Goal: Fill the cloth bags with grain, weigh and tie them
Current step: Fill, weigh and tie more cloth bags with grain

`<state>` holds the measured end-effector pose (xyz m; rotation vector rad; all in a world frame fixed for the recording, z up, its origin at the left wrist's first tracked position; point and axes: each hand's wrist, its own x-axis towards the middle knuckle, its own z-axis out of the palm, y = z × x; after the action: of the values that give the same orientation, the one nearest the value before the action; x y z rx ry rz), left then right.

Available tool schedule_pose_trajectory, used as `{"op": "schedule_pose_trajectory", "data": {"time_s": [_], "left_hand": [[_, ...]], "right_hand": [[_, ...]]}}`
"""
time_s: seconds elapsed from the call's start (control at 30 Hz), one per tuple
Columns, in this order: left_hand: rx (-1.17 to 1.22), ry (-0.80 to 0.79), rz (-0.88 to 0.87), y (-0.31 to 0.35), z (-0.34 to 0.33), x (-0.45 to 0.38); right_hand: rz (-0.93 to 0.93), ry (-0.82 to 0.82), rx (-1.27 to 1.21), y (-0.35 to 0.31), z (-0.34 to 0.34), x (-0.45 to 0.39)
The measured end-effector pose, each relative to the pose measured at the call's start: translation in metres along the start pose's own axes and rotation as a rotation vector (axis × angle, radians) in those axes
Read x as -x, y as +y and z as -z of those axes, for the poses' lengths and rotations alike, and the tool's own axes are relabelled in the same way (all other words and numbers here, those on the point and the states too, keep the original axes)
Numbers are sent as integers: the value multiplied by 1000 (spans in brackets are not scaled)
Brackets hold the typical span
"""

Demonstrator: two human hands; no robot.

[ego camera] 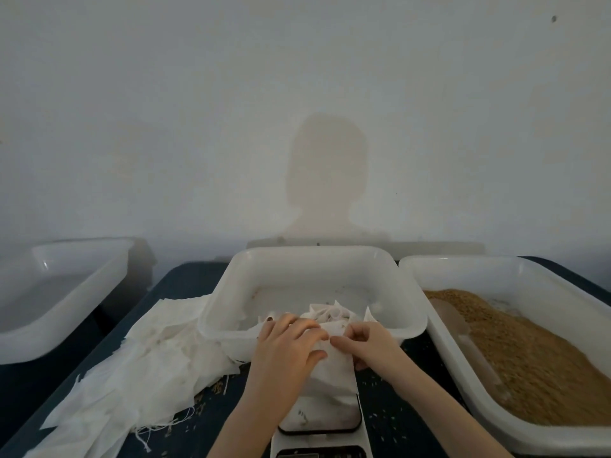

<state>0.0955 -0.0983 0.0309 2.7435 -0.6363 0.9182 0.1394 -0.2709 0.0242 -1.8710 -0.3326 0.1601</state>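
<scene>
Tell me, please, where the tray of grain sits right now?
In the head view the tray of grain sits on the right side of the dark table, beside the middle white tray and right of the scale.

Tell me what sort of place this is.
Probably a small packing station for hand-bagging grain: a white tub of brown grain, a digital scale under the cloth bag being handled, and a heap of empty cloth bags.

Both hands grip a cloth bag (334,368) (standing on the scale (320,424)).
</scene>
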Motion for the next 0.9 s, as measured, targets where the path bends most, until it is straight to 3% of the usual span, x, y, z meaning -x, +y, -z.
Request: {"op": "schedule_pose_trajectory", "data": {"time_s": [0.2, 0.33, 0.5, 0.63, 0.77, 0.9], "left_hand": [[-83, -69, 19, 8, -7, -6], [-68, -111, 14, 12, -11, -9], [123, -248, -2, 2, -23, -4], [315, -203, -12, 2, -19, -1], [398, -116, -13, 3, -13, -1], [368, -99, -58, 0, -10, 0]], "right_hand": [[42, 16, -30, 7, 1, 3], [63, -62, -72, 9, 3, 5], [60, -157, -159, 18, 6, 11], [5, -84, -214, 24, 8, 16], [-34, -106, -38, 24, 12, 20], [54, -314, 191, 14, 19, 32]]}}
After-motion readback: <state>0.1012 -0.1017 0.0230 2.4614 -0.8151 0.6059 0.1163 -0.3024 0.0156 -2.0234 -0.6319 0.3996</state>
